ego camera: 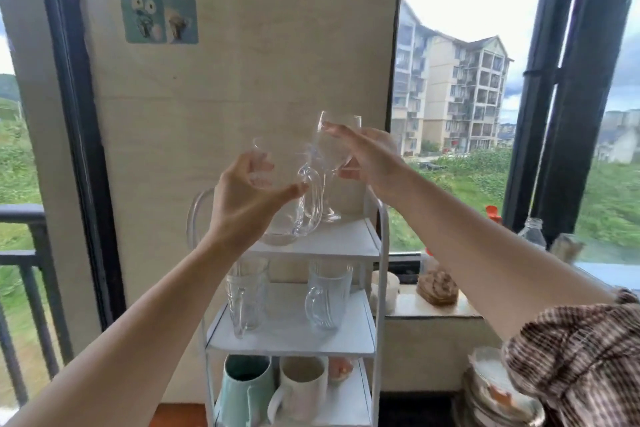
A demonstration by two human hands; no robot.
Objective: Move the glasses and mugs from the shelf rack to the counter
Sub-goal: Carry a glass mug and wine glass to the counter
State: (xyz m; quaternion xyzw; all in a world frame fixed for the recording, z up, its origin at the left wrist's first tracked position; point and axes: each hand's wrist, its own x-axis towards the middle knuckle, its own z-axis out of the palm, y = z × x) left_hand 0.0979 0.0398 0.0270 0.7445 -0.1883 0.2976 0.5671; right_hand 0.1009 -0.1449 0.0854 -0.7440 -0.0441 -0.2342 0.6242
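Clear glass in both hands. Left hand [249,191] is wrapped around the body of a glass mug [287,198], thumb in front, fingers curled behind the wall; the mug's handle points toward the right hand. Whether the mug's base touches the top shelf [332,241] of the white rack [381,288] or is just above it — cannot tell, the view is blurred there. Right hand [367,158] closes on the bowl of a stemmed glass [337,152], fingers over the upper side, thumb beneath; the glass is tilted, its foot low and just above the top shelf, beside the mug's handle. The two vessels are close together, nearly touching.

Count, below the hands:
- middle shelf [291,336]: two glass mugs still on it — one under the left hand [244,295], one under the right hand [327,295], well apart.
- bottom shelf: two ceramic mugs, a pale green one [244,388] and a white one [301,388] just beside it; something small and pinkish [341,369] behind the white mug, too blurred to name.

So one stemmed glass and one mug in hand, four mugs on the lower shelves.

Below the right forearm: a stack of plates [491,388]. Beyond it, on the window ledge [429,305], a clear bottle [533,234].
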